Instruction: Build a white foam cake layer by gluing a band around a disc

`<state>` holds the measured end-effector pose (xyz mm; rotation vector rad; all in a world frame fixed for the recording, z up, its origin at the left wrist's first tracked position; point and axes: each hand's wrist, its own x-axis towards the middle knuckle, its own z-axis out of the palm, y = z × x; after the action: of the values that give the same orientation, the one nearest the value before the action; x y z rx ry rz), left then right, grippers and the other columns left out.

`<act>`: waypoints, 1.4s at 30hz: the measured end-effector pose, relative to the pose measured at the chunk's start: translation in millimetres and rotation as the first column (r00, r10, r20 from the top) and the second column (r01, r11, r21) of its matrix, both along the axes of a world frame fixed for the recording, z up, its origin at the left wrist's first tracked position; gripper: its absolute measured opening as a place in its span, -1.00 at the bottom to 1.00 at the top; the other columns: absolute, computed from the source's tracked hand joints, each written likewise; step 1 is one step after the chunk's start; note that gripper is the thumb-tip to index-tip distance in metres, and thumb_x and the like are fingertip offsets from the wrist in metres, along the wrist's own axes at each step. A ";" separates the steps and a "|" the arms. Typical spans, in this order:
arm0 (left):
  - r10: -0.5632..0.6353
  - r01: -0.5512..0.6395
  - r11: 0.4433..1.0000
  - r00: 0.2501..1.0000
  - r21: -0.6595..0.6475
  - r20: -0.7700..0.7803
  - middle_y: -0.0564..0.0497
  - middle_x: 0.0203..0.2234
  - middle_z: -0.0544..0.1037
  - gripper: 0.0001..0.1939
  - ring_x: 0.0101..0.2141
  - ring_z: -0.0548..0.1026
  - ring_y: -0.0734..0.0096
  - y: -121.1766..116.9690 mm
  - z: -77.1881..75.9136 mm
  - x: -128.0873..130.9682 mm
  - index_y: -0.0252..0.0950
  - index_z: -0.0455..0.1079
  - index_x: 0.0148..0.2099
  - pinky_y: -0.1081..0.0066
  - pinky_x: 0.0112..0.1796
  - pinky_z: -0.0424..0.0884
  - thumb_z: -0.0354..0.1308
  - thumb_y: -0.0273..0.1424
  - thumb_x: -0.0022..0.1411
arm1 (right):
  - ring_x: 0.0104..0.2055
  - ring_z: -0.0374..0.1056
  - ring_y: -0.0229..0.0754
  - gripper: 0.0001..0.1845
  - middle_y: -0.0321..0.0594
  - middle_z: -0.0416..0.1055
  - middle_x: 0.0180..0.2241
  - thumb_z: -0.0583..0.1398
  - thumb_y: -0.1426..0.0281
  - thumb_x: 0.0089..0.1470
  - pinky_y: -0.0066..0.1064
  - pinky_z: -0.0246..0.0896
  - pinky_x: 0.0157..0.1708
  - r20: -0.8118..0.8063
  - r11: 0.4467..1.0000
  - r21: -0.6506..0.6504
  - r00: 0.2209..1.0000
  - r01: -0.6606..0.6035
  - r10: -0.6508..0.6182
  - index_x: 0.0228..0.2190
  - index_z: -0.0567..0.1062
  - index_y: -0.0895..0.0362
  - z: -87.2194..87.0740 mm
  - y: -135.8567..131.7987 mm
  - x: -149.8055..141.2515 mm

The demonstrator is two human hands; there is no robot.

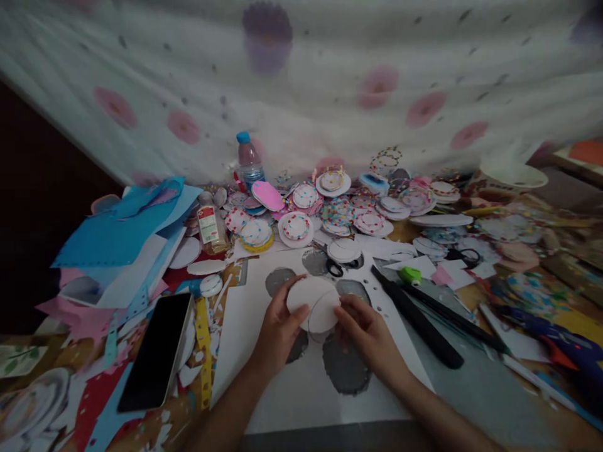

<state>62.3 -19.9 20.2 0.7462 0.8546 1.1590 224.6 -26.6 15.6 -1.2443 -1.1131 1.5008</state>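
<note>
My left hand [279,328] grips a round white paper disc [306,293], thumb on its front and fingers behind. My right hand [365,331] pinches a second white paper disc [324,312] that overlaps the first one's lower right. Both hands hover over a large white sheet [264,376] that has round holes cut out of it, with grey showing through. Black-handled scissors [335,268] lie just beyond the discs.
A black phone [155,351] lies at left beside blue and pink paper sheets [117,238]. Several decorated paper rounds [296,227] crowd the back, with a water bottle [249,160] and a small jar [211,227]. A black ruler [414,317] and a green sharpener [411,275] lie at right.
</note>
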 end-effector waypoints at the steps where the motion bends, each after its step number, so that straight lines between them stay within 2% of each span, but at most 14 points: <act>1: -0.003 0.004 1.000 1.000 0.017 -0.025 -0.07 0.03 0.44 -0.49 0.00 0.41 0.20 -0.3 -1.4 -1.9 -0.20 0.26 0.12 0.36 -0.05 0.37 0.25 -0.41 0.12 | -0.65 0.24 -0.28 -0.63 -0.36 0.33 -0.63 0.21 0.06 0.03 -0.48 0.18 -0.68 0.042 0.999 0.043 0.999 0.029 -0.030 -0.31 0.40 0.12 -0.6 -2.0 -0.1; 6: -0.069 0.088 0.990 0.983 0.108 -0.171 -0.05 0.03 0.45 -0.53 0.01 0.41 0.21 -1.9 -5.8 -7.0 -0.16 0.30 0.12 0.35 -0.01 0.34 0.24 -0.40 0.15 | -0.64 0.20 -0.31 -0.75 -0.37 0.27 -0.60 0.18 0.20 0.12 -0.49 0.12 -0.68 0.164 0.961 0.227 0.966 0.160 -0.199 -0.23 0.43 0.10 -3.5 -6.5 6.8; 9: -0.079 0.121 0.982 0.959 0.142 -0.271 -0.07 0.01 0.46 -0.57 -0.02 0.43 0.23 -3.1 -4.9 -6.3 -0.18 0.34 0.09 0.37 -0.02 0.34 0.23 -0.39 0.15 | -0.65 0.14 -0.35 -0.82 -0.33 0.28 -0.53 0.19 0.24 0.11 -0.49 0.03 -0.70 0.183 0.941 0.282 0.952 0.188 -0.245 -0.31 0.46 0.09 -6.7 -5.8 12.4; 13: -0.082 0.106 0.992 0.955 0.070 -0.284 -0.06 -0.12 0.54 -0.48 -0.18 0.50 0.29 -4.3 -4.0 -2.1 -0.19 0.29 0.11 0.40 -0.18 0.42 0.27 -0.36 0.10 | -0.65 0.14 -0.32 -0.83 -0.35 0.28 -0.57 0.23 0.22 0.08 -0.48 0.00 -0.70 0.154 0.953 0.183 0.950 0.243 -0.272 -0.36 0.46 0.06 -5.8 -4.3 13.9; 16: -0.041 0.037 0.999 0.964 -0.022 -0.264 0.01 -0.30 0.59 -0.55 -0.34 0.52 0.38 -3.5 -4.1 -0.5 -0.23 0.33 -0.02 0.46 -0.32 0.44 0.32 -0.34 0.02 | -0.69 0.14 -0.33 -0.80 -0.40 0.24 -0.63 0.24 0.19 0.04 -0.49 -0.01 -0.73 0.084 0.971 0.080 0.969 0.226 -0.233 -0.36 0.44 0.04 -0.6 -3.8 11.8; 19: 0.026 -0.038 0.999 0.959 -0.038 -0.283 0.03 -0.36 0.59 -0.66 -0.36 0.51 0.42 -1.1 -3.5 -2.0 -0.28 0.40 -0.17 0.49 -0.33 0.44 0.35 -0.34 -0.02 | -0.72 0.15 -0.34 -0.75 -0.41 0.26 -0.64 0.25 0.16 0.02 -0.51 -0.01 -0.76 0.003 0.987 0.025 0.987 0.161 -0.162 -0.32 0.40 0.03 4.5 -4.3 10.5; 22: 0.073 -0.080 0.997 0.934 -0.005 -0.349 0.01 -0.34 0.60 -0.72 -0.33 0.50 0.42 1.5 -2.5 -4.7 -0.31 0.46 -0.20 0.51 -0.31 0.43 0.33 -0.34 0.01 | -0.68 0.26 -0.27 -0.67 -0.36 0.37 -0.61 0.27 0.13 -0.02 -0.50 0.05 -0.75 -0.040 0.996 0.006 0.995 0.092 -0.092 -0.27 0.36 0.02 6.1 -5.5 11.0; 25: 0.101 -0.101 0.995 0.905 0.022 -0.413 0.01 -0.34 0.60 -0.72 -0.34 0.49 0.41 2.2 -2.0 -6.7 -0.32 0.50 -0.19 0.51 -0.33 0.42 0.31 -0.30 0.05 | -0.67 0.30 -0.23 -0.69 -0.31 0.44 -0.63 0.22 0.10 0.04 -0.49 0.10 -0.72 -0.029 0.997 0.015 0.997 0.079 -0.078 -0.28 0.33 0.03 4.0 -7.1 12.1; 28: 0.108 -0.089 0.994 0.860 0.061 -0.500 0.02 -0.36 0.60 -0.72 -0.36 0.49 0.39 0.5 -1.5 -6.6 -0.32 0.51 -0.20 0.51 -0.36 0.41 0.30 -0.30 0.04 | -0.70 0.29 -0.25 -0.72 -0.33 0.43 -0.67 0.15 0.10 0.12 -0.49 0.13 -0.71 -0.031 0.987 0.054 0.988 0.152 -0.151 -0.30 0.33 0.04 2.4 -7.9 13.2; 33: 0.181 -0.025 0.973 0.695 0.228 -0.696 0.05 -0.43 0.57 -0.80 -0.40 0.47 0.39 -4.0 -2.2 -5.2 -0.30 0.52 -0.23 0.49 -0.36 0.39 0.27 -0.35 0.05 | -0.75 0.24 -0.28 -0.70 -0.40 0.38 -0.72 0.13 0.07 0.14 -0.53 0.10 -0.76 -0.062 0.948 0.066 0.950 0.311 -0.307 -0.27 0.30 0.03 5.6 -5.0 16.1; 35: 0.248 -0.063 0.959 0.651 0.276 -0.717 0.06 -0.42 0.55 -0.81 -0.40 0.46 0.38 -4.2 -2.6 -5.7 -0.29 0.49 -0.24 0.48 -0.36 0.38 0.27 -0.35 0.05 | -0.80 0.15 -0.33 -0.72 -0.44 0.33 -0.77 0.13 0.10 0.15 -0.57 0.01 -0.79 -0.040 0.947 0.054 0.948 0.317 -0.315 -0.28 0.31 0.04 5.7 -3.4 16.9; 37: 0.312 -0.151 0.947 0.645 0.284 -0.698 0.07 -0.43 0.52 -0.81 -0.40 0.45 0.39 -2.9 -2.3 -6.8 -0.28 0.44 -0.25 0.48 -0.37 0.36 0.26 -0.34 0.05 | -0.82 0.10 -0.35 -0.73 -0.47 0.28 -0.80 0.14 0.11 0.15 -0.58 -0.03 -0.79 -0.003 0.956 0.047 0.957 0.290 -0.290 -0.29 0.32 0.05 3.7 -2.2 17.3; 39: 0.385 -0.253 0.923 0.644 0.290 -0.661 0.09 -0.44 0.47 -0.81 -0.40 0.43 0.39 -0.7 -1.6 -7.8 -0.26 0.38 -0.27 0.48 -0.36 0.35 0.25 -0.32 0.06 | -0.75 0.19 -0.31 -0.71 -0.41 0.35 -0.74 0.13 0.10 0.15 -0.54 0.08 -0.74 0.032 0.967 0.051 0.967 0.249 -0.251 -0.25 0.35 0.06 0.4 -1.0 17.9; 42: 0.462 -0.317 0.887 0.632 0.337 -0.622 0.08 -0.39 0.42 -0.82 -0.33 0.42 0.36 1.7 -0.9 -8.7 -0.23 0.29 -0.25 0.44 -0.28 0.35 0.18 -0.29 0.13 | -0.48 0.43 -0.16 -0.68 -0.18 0.52 -0.41 0.04 0.14 0.22 -0.35 0.36 -0.49 0.224 0.970 0.169 0.952 0.175 -0.211 -0.12 0.38 0.06 -4.1 2.7 21.8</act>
<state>53.6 -18.2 19.3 1.2431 1.6182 1.3818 246.4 -23.9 11.6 -1.4139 -1.1963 1.1221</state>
